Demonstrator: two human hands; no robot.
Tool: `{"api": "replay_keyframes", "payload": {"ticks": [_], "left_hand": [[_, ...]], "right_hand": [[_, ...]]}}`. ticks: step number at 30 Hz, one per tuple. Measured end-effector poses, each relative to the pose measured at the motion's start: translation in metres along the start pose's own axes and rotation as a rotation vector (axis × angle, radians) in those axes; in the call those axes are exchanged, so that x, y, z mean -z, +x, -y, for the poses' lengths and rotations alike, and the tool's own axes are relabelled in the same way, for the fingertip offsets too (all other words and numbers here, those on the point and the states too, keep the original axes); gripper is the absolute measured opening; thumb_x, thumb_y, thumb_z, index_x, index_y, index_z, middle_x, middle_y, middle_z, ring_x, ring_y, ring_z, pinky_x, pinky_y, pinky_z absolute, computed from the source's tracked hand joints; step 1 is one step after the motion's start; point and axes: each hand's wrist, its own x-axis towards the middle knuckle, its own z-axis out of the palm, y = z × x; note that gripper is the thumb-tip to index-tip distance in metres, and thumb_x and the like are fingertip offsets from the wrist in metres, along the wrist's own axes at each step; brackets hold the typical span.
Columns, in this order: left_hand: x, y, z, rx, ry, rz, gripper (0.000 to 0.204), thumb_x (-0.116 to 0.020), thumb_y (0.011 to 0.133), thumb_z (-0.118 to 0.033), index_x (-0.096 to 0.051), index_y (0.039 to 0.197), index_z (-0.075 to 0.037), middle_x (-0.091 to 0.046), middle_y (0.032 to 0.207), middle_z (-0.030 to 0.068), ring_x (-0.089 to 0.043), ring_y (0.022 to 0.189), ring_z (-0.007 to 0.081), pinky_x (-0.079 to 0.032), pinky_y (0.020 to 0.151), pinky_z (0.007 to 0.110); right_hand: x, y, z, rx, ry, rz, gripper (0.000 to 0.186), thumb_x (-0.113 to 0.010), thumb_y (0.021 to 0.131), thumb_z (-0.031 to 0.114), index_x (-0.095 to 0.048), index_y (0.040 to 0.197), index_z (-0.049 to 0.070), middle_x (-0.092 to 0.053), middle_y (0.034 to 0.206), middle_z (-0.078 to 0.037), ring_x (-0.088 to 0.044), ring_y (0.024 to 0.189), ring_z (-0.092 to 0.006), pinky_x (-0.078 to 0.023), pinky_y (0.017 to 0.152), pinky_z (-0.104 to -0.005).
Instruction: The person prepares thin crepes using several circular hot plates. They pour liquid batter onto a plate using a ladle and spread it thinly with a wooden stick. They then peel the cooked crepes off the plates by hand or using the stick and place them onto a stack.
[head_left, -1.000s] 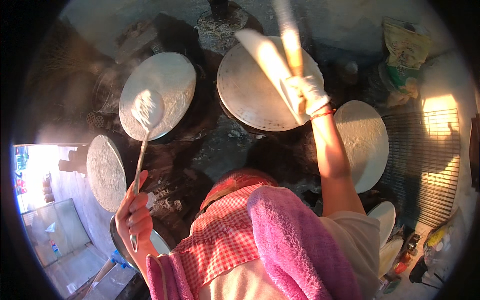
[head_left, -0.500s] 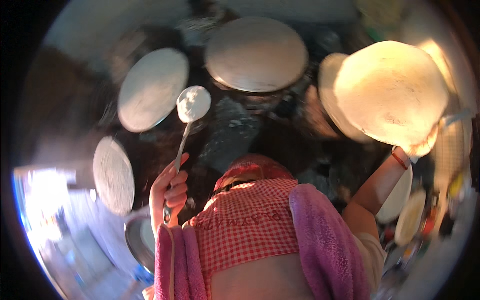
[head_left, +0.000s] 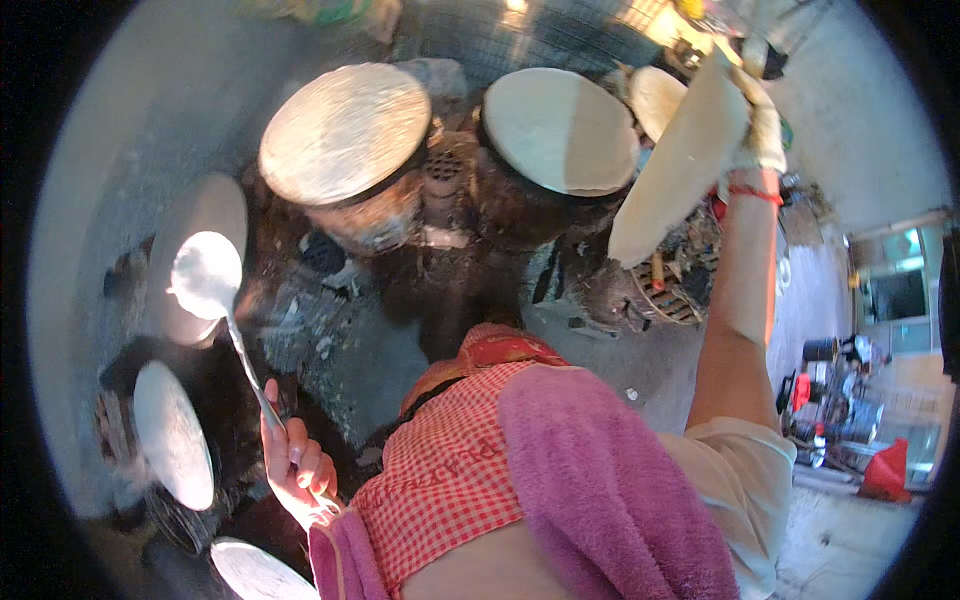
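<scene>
At lower left, the left hand [head_left: 295,462] grips a metal ladle [head_left: 205,275], its bowl over a round griddle [head_left: 195,255] at left. At upper right, the gloved right hand [head_left: 762,130] clasps a thin round crepe [head_left: 680,160], lifted beside another griddle [head_left: 560,130].

Outdoor cookery: round griddles [head_left: 345,130] over charred stoves [head_left: 375,220]

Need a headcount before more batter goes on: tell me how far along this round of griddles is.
Done: one sheet is off, hanging from the right hand. In hand: the left hand holds the ladle over the left griddle. Left: the sheets on the two top griddles and the lower-left one sit unlifted.
</scene>
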Motion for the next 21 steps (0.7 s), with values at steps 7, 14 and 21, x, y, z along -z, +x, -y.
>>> {"api": "replay_keyframes", "payload": {"ticks": [7,14,21], "left_hand": [[-0.064,0.102,0.077,0.492,-0.684,-0.029,0.052,-0.02,0.111,-0.02,-0.01,0.158,0.0,-0.039,0.085,0.0083,-0.039,0.054,0.0129,-0.038,0.049,0.03],[-0.129,0.153,0.172,0.525,-0.843,-0.14,0.055,-0.023,0.111,-0.026,-0.011,0.158,0.0,-0.038,0.083,0.0048,-0.038,0.054,0.0131,-0.042,0.052,0.031],[-0.182,0.188,0.18,0.464,-0.692,-0.24,0.058,-0.024,0.111,-0.031,-0.01,0.157,0.0,-0.037,0.081,0.004,-0.038,0.052,0.011,-0.039,0.046,0.028]], "right_hand": [[0.122,0.226,-0.007,0.061,0.1,0.154,0.021,-0.072,0.089,0.023,-0.066,0.1,0.006,-0.066,0.078,-0.004,-0.064,0.066,-0.0199,-0.055,0.058,-0.0354],[0.139,0.211,0.046,0.126,0.26,-0.187,0.035,-0.062,0.09,0.027,-0.066,0.118,0.006,-0.071,0.107,-0.011,-0.068,0.096,-0.028,-0.056,0.085,-0.0425],[0.343,0.288,-0.132,-0.193,0.219,-0.498,0.013,-0.072,0.089,0.022,-0.06,0.091,0.017,-0.051,0.056,0.002,-0.049,0.042,-0.0138,-0.038,0.037,-0.0267]]}}
